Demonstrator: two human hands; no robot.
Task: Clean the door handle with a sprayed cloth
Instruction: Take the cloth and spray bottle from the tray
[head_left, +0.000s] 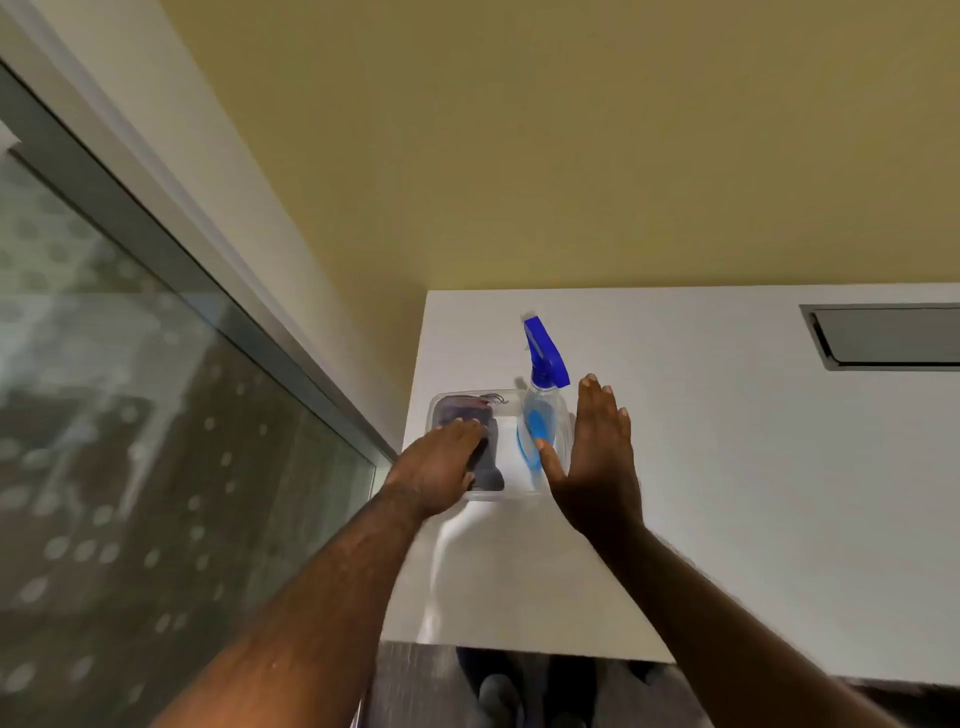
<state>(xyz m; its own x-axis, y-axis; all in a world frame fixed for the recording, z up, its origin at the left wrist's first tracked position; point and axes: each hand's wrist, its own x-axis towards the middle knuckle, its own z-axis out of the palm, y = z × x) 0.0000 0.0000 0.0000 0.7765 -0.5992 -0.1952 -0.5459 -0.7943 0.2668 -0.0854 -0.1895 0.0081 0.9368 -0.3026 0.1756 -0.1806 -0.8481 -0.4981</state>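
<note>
The dark grey cloth (488, 457) lies folded in the left half of a clear plastic tray (511, 496), and the left hand (441, 470) lies on top of it, fingers bent down over the fabric; whether they pinch it or only press on it cannot be told through the blur. Just right of that hand, in the same tray, stands the spray bottle (537, 415), clear-bodied with a blue label and a blue trigger head that rises beyond the fingertips. On the bottle's far side from the cloth, the right hand (602, 457) is held edge-up with straight fingers and the thumb spread toward the bottle, holding nothing; the thumb tip appears just beside the bottle's lower body. The tray sits on a white counter (727, 493). Left of the left forearm runs a glass door (130, 415) in a grey metal frame, and beyond both hands rises a yellow wall (571, 156).
</note>
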